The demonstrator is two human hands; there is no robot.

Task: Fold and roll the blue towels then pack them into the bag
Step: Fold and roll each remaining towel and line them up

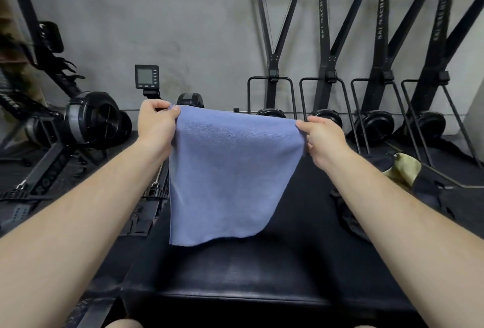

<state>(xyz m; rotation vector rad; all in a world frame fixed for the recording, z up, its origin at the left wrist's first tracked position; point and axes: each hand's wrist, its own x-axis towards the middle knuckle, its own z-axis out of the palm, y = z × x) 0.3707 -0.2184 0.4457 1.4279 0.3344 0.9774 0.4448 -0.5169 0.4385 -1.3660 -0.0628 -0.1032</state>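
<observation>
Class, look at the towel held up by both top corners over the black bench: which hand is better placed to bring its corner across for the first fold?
Probably the left hand: it pinches the blue towel at the higher corner. The right hand grips the lower corner; the difference is slight.

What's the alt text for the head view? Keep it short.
Two hands hold a blue towel up by its top corners, left hand and right hand pinching it, above a black padded bench. Rowing machines line the grey wall behind.
</observation>
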